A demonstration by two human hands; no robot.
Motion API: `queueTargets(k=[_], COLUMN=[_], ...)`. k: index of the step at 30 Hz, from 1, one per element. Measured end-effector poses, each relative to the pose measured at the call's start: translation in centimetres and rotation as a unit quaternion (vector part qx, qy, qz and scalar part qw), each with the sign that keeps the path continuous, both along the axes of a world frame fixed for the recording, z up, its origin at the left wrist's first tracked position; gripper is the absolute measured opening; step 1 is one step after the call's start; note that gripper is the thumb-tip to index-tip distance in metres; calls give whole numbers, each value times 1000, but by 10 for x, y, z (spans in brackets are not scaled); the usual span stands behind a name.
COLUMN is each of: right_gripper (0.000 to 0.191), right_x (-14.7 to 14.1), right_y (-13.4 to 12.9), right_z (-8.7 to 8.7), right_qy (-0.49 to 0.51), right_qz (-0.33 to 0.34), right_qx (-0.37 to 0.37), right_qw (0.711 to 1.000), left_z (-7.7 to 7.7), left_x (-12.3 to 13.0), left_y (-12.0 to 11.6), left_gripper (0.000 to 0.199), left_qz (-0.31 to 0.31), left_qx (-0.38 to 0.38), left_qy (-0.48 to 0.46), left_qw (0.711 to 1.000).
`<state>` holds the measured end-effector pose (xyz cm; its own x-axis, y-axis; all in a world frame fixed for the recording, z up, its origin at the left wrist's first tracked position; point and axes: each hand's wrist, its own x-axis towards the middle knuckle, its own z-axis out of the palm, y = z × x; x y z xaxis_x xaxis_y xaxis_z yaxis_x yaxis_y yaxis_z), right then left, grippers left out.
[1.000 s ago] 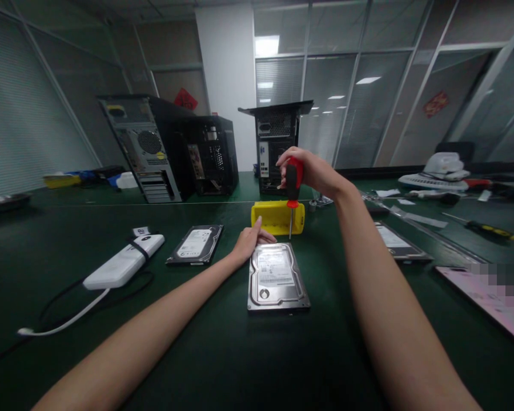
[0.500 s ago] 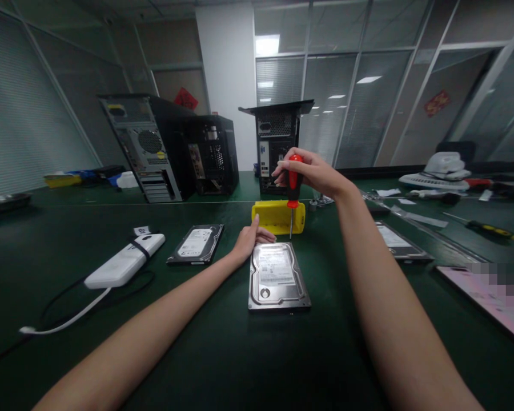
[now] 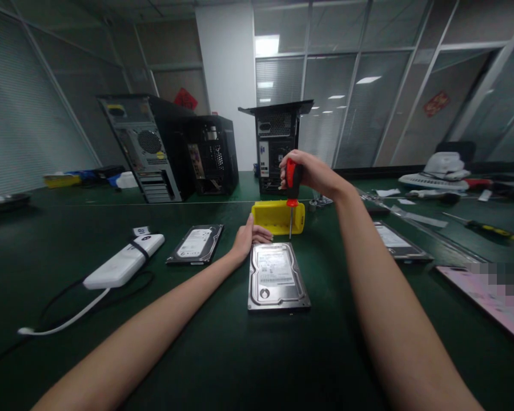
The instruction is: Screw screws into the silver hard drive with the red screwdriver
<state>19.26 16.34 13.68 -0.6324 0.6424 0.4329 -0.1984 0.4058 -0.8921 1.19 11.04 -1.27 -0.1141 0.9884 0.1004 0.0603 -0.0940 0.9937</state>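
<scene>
A silver hard drive (image 3: 277, 277) lies label up on the green table in front of me. My right hand (image 3: 302, 171) is wrapped around the red and black handle of a screwdriver (image 3: 293, 185), held upright. Its shaft points down, and the tip is at the drive's far right corner. My left hand (image 3: 249, 238) rests at the far left corner of the drive, thumb raised and fingers stretched along the far edge. Just behind the drive stands a yellow plastic bin (image 3: 274, 216), partly covered by the screwdriver shaft and my left thumb.
Left lie a second hard drive (image 3: 196, 244) and a white power strip (image 3: 126, 261) with a cable. Computer cases (image 3: 154, 148) stand at the back. Further right are another hard drive (image 3: 398, 242), a yellow and black screwdriver (image 3: 482, 227) and a pink phone-like slab (image 3: 475, 291).
My right hand has turned around the screwdriver handle, its fingers now curled closer and the handle rotated. My left hand has shifted very slightly left. The hard drive stays in place.
</scene>
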Motion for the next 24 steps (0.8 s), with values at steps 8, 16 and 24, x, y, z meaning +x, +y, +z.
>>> queueTargets(k=[8,16,24], right_gripper=[24,31,25], right_x=[3,5,2], right_y=[-5,-6,-2], right_z=[1,2,-1], right_qy=[-23,-31,-28], right_qz=[-12,-33,-31], right_qx=[49,70,67], right_qw=[998,997,997], left_z=[0,-1,-2], left_x=[-1,-1,-1], left_y=[-1,-1,0], left_gripper=[78,77,77], left_qz=[-2,-4,-7], left_qx=[9,13,14], left_qy=[14,20,23], left_qw=[1000,1000,1000])
